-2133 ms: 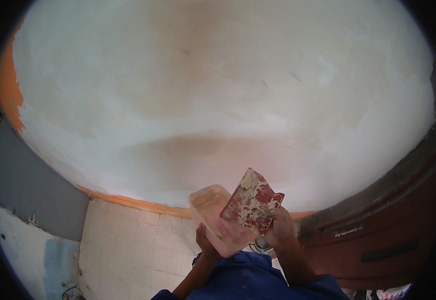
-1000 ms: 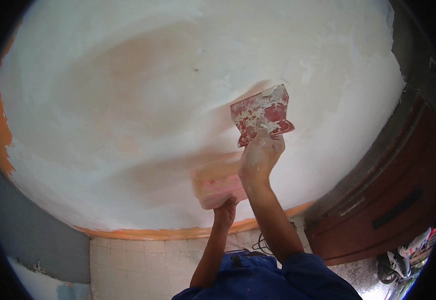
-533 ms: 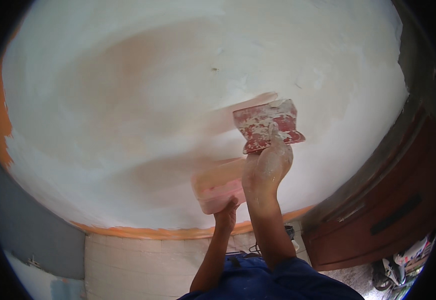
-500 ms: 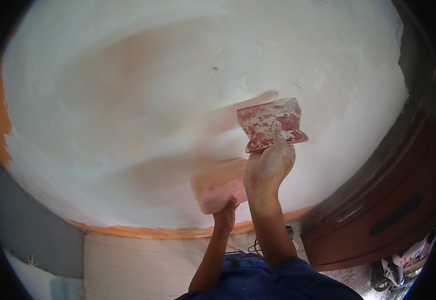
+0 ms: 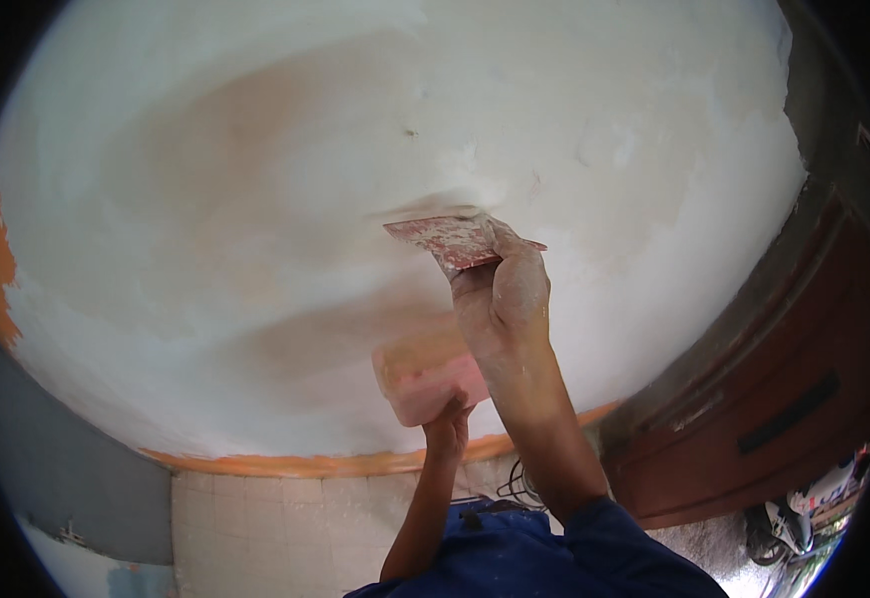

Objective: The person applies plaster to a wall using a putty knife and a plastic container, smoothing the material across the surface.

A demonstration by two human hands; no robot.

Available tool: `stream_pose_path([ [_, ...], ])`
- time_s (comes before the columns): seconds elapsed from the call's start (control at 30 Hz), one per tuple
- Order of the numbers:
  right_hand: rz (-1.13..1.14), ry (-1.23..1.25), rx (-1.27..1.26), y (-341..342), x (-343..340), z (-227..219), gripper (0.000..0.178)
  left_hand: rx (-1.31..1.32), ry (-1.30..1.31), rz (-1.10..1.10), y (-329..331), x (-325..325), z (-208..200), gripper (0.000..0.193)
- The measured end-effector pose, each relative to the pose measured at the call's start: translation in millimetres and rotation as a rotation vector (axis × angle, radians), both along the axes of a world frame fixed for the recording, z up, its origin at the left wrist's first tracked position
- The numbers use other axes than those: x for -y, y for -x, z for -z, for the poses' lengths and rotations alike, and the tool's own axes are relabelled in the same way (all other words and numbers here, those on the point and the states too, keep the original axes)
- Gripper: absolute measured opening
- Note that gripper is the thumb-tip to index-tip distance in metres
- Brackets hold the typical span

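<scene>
Head view: right hand (image 5: 505,294) pinches red putty-smeared scraper (image 5: 440,236), blade shifted left and tilted flatter than half second ago; edge at or near whitish wall (image 5: 255,199), contact unclear, suggesting working stroke. Left hand (image 5: 447,429) clasps pinkish plastic tub (image 5: 420,379) lower down.

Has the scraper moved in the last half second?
Yes, to the left. The scraper lay wholly right of the dark spot on the wall; now its left end reaches beneath that spot.
</scene>
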State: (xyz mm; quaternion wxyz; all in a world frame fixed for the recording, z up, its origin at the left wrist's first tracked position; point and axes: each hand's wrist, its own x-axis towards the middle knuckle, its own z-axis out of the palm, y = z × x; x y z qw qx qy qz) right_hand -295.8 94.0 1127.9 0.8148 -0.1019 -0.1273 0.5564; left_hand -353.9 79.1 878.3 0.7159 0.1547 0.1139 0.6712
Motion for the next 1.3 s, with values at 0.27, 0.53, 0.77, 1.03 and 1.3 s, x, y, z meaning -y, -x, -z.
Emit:
stream_pose_path([
  [0.27, 0.067, -0.020, -0.001, 1, -36, -30, 0.016, -0.032, 0.004, 0.008, 8, 0, -3, 0.064],
  [0.53, -0.017, 0.283, 0.471, -20, -51, -79, 0.021, -0.028, -0.032, -0.050, 16, -7, -24, 0.060],
  [0.77, 0.092, 0.329, 1.400, -36, -56, -90, 0.035, -0.095, -0.089, -0.051, 13, -8, -25, 0.057],
  [1.03, -0.013, 0.366, 1.716, -33, -35, -131, 0.031, -0.028, -0.146, -0.028, 9, -2, -35, 0.057],
  [1.3, 0.010, 0.214, 1.603, -33, -14, -122, 0.025, 0.012, -0.133, 0.004, 16, 17, -39, 0.058],
])
